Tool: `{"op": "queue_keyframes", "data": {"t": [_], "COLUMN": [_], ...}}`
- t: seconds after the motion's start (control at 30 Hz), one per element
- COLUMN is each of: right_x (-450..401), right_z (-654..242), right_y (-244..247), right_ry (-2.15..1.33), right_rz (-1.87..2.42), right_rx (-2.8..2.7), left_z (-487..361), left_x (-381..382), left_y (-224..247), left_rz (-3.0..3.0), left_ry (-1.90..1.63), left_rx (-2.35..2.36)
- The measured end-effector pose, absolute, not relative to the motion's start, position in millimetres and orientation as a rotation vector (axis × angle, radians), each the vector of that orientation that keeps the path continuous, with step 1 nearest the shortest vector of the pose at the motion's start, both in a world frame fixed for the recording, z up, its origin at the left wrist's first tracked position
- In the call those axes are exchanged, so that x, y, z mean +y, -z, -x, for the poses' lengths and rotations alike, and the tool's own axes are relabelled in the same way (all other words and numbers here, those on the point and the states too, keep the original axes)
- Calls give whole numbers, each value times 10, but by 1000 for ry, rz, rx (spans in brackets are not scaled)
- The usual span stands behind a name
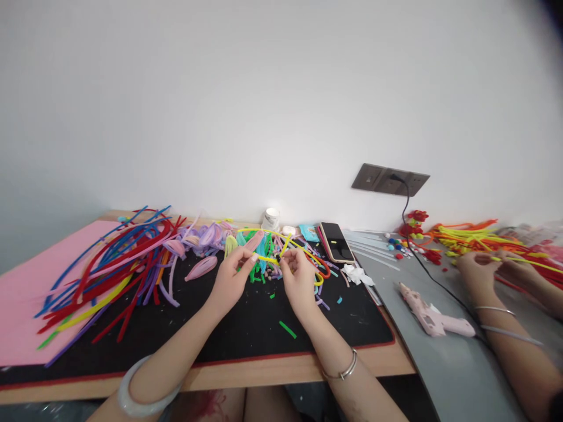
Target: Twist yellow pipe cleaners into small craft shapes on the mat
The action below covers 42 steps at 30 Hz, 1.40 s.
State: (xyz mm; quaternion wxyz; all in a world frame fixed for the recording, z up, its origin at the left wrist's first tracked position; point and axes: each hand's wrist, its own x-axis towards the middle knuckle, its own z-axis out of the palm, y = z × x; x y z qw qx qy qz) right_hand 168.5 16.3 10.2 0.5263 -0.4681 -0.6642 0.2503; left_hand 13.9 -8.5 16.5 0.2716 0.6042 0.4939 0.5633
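Above the black mat (246, 337), my left hand (235, 274) pinches one end of a yellow pipe cleaner (266, 258). My right hand (298, 273) closes its thumb and fingers on the same yellow piece, where a small dark bit shows and a yellow end sticks up. Behind my hands lie green, pink, yellow and lilac pipe cleaners. A loose green piece (288, 329) rests on the mat below my right hand.
Many coloured pipe cleaners (132, 264) spread over a pink sheet (26, 293) at the left. A phone (336, 242) and white tissue (357, 274) lie right of centre. A glue gun (433, 313), its cable and another person's hands (497, 272) are farther right.
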Motion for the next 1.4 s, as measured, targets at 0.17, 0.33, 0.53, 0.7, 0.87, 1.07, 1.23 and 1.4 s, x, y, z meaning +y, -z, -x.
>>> {"op": "queue_keyframes", "data": {"t": [0.17, 0.33, 0.53, 0.7, 0.87, 1.07, 1.23, 1.4], "right_x": [157, 151, 143, 156, 157, 115, 84, 102], "right_z": [-1708, -1711, -1690, -1678, -1682, -1702, -1695, -1673], "right_y": [-126, -136, -139, -144, -162, -189, -238, -198], "right_ry": [-322, -250, -402, -566, -1196, -1794, -1844, -1684], "right_rz": [1089, 998, 937, 908, 876, 624, 545, 675], "right_rx": [-1710, -1791, -1946, -1982, -1795, -1487, -1498, -1483], "left_z": [-138, -130, -128, -116, -106, -111, -104, -111], "left_x": [-88, -90, -105, -111, -98, -44, -28, -34], "left_y": [-168, -162, -177, -185, -190, -113, -96, -112], "left_rz": [-1617, -1637, -1656, -1713, -1617, -1438, -1376, -1341], "left_ry": [-1523, -1536, -1593, -1604, -1676, -1673, -1671, -1671], "left_rx": [1340, 1354, 1385, 1391, 1333, 1251, 1219, 1209]}}
